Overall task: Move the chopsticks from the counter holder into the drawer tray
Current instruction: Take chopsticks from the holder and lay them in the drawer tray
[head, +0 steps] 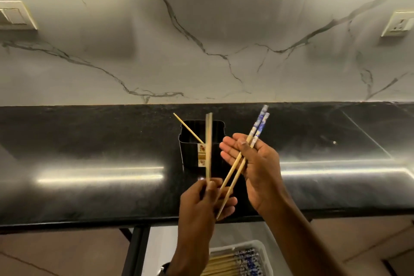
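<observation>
A black square holder (212, 134) stands on the dark counter, with one thin wooden stick (187, 127) leaning out of it to the left. My left hand (201, 204) grips a plain wooden pair of chopsticks (208, 145), held upright in front of the holder. My right hand (257, 168) is beside it, its thumb pressing a pair of blue-patterned chopsticks (257, 127) against the palm. Their bare tips slant down to my left fingers. Below the counter, a white drawer tray (262, 246) holds several chopsticks.
The glossy black counter (89, 163) runs across the view, its front edge near my wrists. A white marble backsplash rises behind, with a switch plate (15, 15) at left and a socket (398, 23) at right. A dark frame post (136, 251) stands below left.
</observation>
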Demonstrator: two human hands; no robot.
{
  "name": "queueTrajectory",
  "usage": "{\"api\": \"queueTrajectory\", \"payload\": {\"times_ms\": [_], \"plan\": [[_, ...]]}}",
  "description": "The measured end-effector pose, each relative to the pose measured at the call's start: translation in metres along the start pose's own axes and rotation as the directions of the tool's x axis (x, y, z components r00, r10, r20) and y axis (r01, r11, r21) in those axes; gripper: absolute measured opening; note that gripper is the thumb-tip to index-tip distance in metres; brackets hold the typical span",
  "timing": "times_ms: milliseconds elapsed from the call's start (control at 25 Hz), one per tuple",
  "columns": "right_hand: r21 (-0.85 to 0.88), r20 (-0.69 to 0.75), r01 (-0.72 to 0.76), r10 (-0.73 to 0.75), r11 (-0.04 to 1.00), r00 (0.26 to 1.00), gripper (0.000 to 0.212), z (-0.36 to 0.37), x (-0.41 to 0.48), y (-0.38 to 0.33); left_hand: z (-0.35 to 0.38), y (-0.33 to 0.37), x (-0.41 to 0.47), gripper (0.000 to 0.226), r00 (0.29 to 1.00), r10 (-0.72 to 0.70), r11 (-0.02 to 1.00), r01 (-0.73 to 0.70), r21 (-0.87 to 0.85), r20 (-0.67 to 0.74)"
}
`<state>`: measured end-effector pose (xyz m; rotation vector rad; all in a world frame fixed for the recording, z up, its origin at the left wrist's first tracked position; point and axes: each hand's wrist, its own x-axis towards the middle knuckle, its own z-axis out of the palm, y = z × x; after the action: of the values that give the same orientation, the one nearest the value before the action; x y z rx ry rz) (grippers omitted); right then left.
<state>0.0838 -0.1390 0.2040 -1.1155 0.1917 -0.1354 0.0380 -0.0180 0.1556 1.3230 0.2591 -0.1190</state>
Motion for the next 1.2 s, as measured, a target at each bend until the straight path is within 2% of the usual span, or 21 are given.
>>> {"api": "queueTrajectory", "payload": {"times_ms": [40, 120, 240, 280, 320, 400, 480, 560, 680, 760, 800, 920, 960, 1000, 1080, 1120, 1200], "plan": [[0.047, -0.025, 0.027, -0.026, 0.998, 0.999, 0.028, -0.003, -0.003, 0.003, -0.002, -0.004, 0.0, 0.024, 0.989, -0.14, 0.973, 0.129, -0.194, -0.048], [0.125, -0.073, 0.135, -0.127, 0.983, 0.989, 0.027, -0.018, -0.019, 0.004, -0.004, -0.014, -0.011, 0.032, 0.936, -0.352, 0.818, 0.299, -0.492, -0.017], [0.137, -0.116, 0.268, -0.253, 0.954, 0.961, 0.028, -0.029, -0.047, 0.01, 0.001, -0.017, -0.025, 0.036, 0.866, -0.489, 0.519, 0.387, -0.762, 0.107], [0.124, -0.118, 0.26, -0.246, 0.958, 0.962, 0.032, -0.029, -0.057, 0.015, 0.004, -0.017, -0.028, 0.036, 0.864, -0.489, 0.479, 0.379, -0.792, 0.117], [0.108, -0.123, 0.225, -0.211, 0.968, 0.97, 0.035, -0.029, -0.066, 0.023, 0.008, -0.016, -0.031, 0.035, 0.874, -0.474, 0.476, 0.359, -0.803, 0.11], [0.108, -0.123, 0.063, -0.049, 0.992, 0.991, 0.038, -0.029, -0.088, 0.042, 0.016, -0.013, -0.039, 0.034, 0.904, -0.42, 0.493, 0.303, -0.816, 0.082], [0.214, -0.111, -0.119, 0.145, 0.97, 0.983, 0.038, -0.029, -0.108, 0.056, 0.022, -0.011, -0.047, 0.034, 0.935, -0.351, 0.512, 0.238, -0.826, 0.052], [0.371, -0.101, -0.225, 0.28, 0.901, 0.954, 0.035, -0.023, -0.121, 0.061, 0.024, -0.009, -0.053, 0.034, 0.953, -0.302, 0.534, 0.181, -0.826, 0.013], [0.595, -0.038, -0.324, 0.428, 0.735, 0.903, 0.038, -0.011, -0.135, 0.063, 0.025, -0.017, -0.06, 0.031, 0.953, -0.303, 0.607, 0.176, -0.775, -0.021], [0.556, -0.011, -0.391, 0.477, 0.734, 0.879, 0.033, -0.011, -0.146, 0.063, 0.021, -0.021, -0.06, 0.027, 0.94, -0.336, 0.62, 0.17, -0.766, -0.063], [0.548, -0.045, -0.396, 0.499, 0.736, 0.865, 0.031, -0.016, -0.149, 0.063, 0.017, -0.022, -0.059, 0.026, 0.938, -0.33, 0.634, 0.139, -0.761, -0.103], [0.596, -0.338, -0.22, 0.49, 0.772, 0.803, 0.041, -0.045, -0.143, 0.066, 0.006, -0.028, -0.052, 0.028, 0.927, -0.258, 0.742, 0.01, -0.671, -0.272], [0.585, -0.384, -0.197, 0.482, 0.787, 0.787, 0.039, -0.048, -0.14, 0.067, 0.005, -0.033, -0.053, 0.028, 0.926, -0.222, 0.784, -0.016, -0.621, -0.305], [0.56, -0.373, -0.232, 0.493, 0.795, 0.786, 0.036, -0.046, -0.137, 0.068, 0.008, -0.039, -0.056, 0.027, 0.93, -0.2, 0.818, -0.015, -0.575, -0.308], [0.47, -0.272, -0.396, 0.556, 0.789, 0.785, 0.038, -0.036, -0.136, 0.075, 0.018, -0.053, -0.065, 0.026, 0.936, -0.215, 0.873, 0.056, -0.485, -0.278], [0.437, -0.237, -0.47, 0.602, 0.767, 0.762, 0.038, -0.034, -0.137, 0.077, 0.022, -0.058, -0.068, 0.026, 0.932, -0.241, 0.887, 0.097, -0.452, -0.272], [0.39, -0.19, -0.54, 0.639, 0.746, 0.745, 0.041, -0.042, -0.139, 0.077, 0.02, -0.066, -0.067, 0.027, 0.92, -0.298, 0.861, 0.144, -0.488, -0.254]]}}
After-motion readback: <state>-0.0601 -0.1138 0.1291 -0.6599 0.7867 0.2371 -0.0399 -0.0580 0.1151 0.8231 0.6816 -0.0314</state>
